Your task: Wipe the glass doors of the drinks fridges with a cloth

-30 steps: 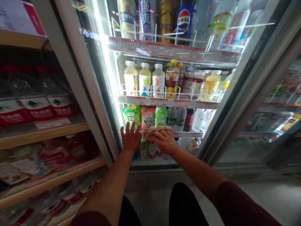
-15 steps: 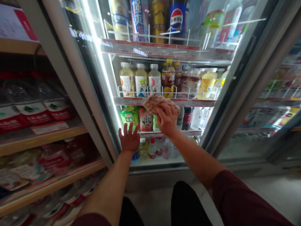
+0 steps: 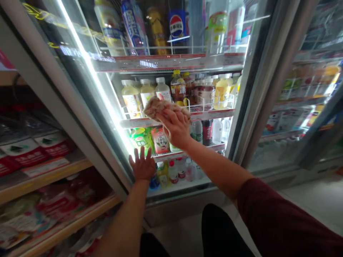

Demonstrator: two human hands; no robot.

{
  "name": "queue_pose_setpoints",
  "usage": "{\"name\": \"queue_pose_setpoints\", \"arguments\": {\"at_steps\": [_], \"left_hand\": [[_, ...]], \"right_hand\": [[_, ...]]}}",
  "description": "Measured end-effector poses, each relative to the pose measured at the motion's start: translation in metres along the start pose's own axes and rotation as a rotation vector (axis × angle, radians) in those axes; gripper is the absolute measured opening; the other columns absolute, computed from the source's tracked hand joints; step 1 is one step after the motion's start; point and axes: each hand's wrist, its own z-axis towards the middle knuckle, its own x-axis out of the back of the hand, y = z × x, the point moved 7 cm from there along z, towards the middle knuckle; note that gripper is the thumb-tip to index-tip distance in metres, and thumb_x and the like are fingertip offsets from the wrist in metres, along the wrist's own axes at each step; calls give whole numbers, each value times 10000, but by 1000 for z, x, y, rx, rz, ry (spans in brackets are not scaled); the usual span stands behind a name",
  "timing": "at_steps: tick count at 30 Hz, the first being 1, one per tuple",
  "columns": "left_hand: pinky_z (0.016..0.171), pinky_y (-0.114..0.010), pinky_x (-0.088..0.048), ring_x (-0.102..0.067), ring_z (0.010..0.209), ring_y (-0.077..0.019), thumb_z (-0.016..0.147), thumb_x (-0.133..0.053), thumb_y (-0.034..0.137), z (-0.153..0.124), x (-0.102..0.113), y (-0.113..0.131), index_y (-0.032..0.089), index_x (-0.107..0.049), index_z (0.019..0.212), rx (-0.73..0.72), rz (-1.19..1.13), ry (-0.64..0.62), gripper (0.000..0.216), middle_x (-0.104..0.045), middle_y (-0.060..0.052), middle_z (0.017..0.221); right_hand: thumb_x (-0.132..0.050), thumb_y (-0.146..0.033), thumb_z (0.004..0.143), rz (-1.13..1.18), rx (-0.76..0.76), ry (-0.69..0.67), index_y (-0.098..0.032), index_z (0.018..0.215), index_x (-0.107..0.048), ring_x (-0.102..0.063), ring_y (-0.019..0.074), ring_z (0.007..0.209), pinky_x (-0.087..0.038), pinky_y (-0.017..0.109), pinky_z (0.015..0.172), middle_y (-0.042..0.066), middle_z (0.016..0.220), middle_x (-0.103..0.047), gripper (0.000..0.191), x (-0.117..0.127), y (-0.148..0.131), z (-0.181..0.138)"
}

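My right hand (image 3: pixel 177 128) presses a crumpled pinkish-beige cloth (image 3: pixel 158 107) against the glass door (image 3: pixel 107 92) of a lit drinks fridge. Its fingers lie bent over the cloth, in front of the middle shelf edge. Lower and to the left, my left hand (image 3: pixel 142 167) has its fingers spread, at the glass and holding nothing. Behind the glass by that hand are a green pouch (image 3: pixel 140 137) and a red-orange pouch (image 3: pixel 160 139). Part of the middle row of bottles is hidden by the cloth.
Bottles fill the fridge shelves, among them a large blue cola bottle (image 3: pixel 177 26) at the top. Left of the metal door frame (image 3: pixel 61 117), wooden shelves (image 3: pixel 45 178) hold red-labelled bottles. Another glass-fronted fridge (image 3: pixel 297 107) stands to the right.
My right hand and the cloth have moved left and slightly up across the glass. The view has turned, and my left hand stays spread low at the door.
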Motion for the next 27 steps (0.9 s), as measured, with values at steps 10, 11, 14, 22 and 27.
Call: {"name": "queue_pose_setpoints", "arguments": {"at_steps": [10,11,14,22,27], "left_hand": [[1281,-718,-82,-163,1638,-345,998,-536,350,1,-1,-3,347,-429,1615,-21,26,-16,626,-413,-124,1665],[1279,-718,-90,-170,1635,-351,1000,-533,352,2,0,-2,349,-410,1625,-25,32,-15,637,-411,-126,1665],[1273,-695,-142,-214,1622,-353,1007,-523,341,3,8,5,395,-346,1644,-52,54,24,663,-411,-107,1663],[1224,-574,-284,-476,1427,-336,1010,-468,447,102,63,13,201,-590,1465,-104,57,97,531,-538,-182,1503],[1283,-605,-115,-142,1625,-326,1047,-353,451,209,89,12,122,-361,1633,-175,115,101,672,-226,-160,1739]], "right_hand": [[-494,-298,1085,-7,-55,63,-283,1423,-653,-472,289,1274,-345,449,1072,83,1402,-602,374,30,72,3],[-487,-298,1088,-13,-96,103,-273,1418,-659,-478,291,1262,-343,456,1075,95,1399,-596,373,34,82,7],[-502,-305,1083,-30,-72,147,-305,1383,-687,-503,281,1221,-357,451,1050,76,1349,-627,353,34,85,-3],[-542,-340,1066,-11,307,-183,-361,1363,-684,-525,220,1142,-346,387,959,-12,1358,-668,330,12,46,-61],[-529,-308,1064,-48,112,-87,-327,1400,-662,-490,255,1230,-338,406,1012,36,1372,-635,362,28,61,-26]]}}
